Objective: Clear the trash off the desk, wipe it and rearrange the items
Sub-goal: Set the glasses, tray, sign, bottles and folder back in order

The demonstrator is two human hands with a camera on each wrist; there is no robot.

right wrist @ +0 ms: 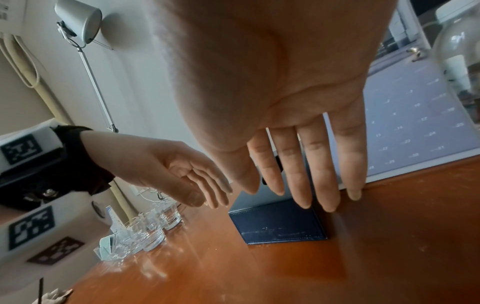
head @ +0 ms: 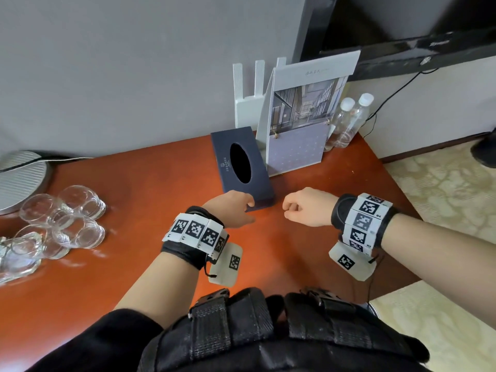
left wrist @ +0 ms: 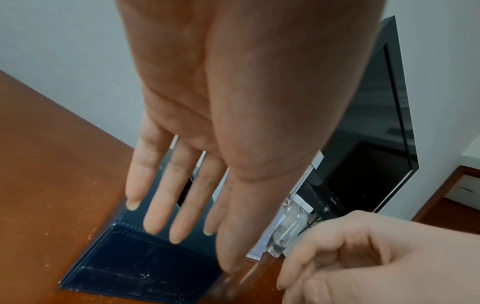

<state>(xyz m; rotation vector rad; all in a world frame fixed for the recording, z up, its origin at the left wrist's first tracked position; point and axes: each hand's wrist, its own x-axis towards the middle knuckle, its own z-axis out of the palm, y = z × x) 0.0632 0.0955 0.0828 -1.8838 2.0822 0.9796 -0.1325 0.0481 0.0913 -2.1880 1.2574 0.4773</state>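
Head view: your left hand (head: 232, 210) rests against the near end of the dark navy leather tissue box (head: 241, 167), fingers loose, thumb by the near corner; whether it actually grips is not clear from here. Your right hand (head: 306, 206) hovers just beside the box at 3 o'clock, its fingers looking loosely curled and empty. The reddish-brown wooden surface (head: 150, 183) shows no trash or cloth near the box, so clearing looks done here and you appear to be rearranging. At 12 to 1 o'clock of the box, a white-framed desk calendar (head: 298, 135) leans at the wall with two clear plastic water bottles (head: 346, 122) beside it; a cluster of clear drinking glasses (head: 61, 218) sits at 9 o'clock, well apart.

Left wrist view: straight, spread fingers (left wrist: 155, 214) lie over the box's top edge, nothing pinched.

Right wrist view: your fingers (right wrist: 301, 179) extend straight and relaxed, holding nothing. A crumpled bit at the lower left edge cannot be identified. The glasses look ungrouped, so some arranging likely remains.
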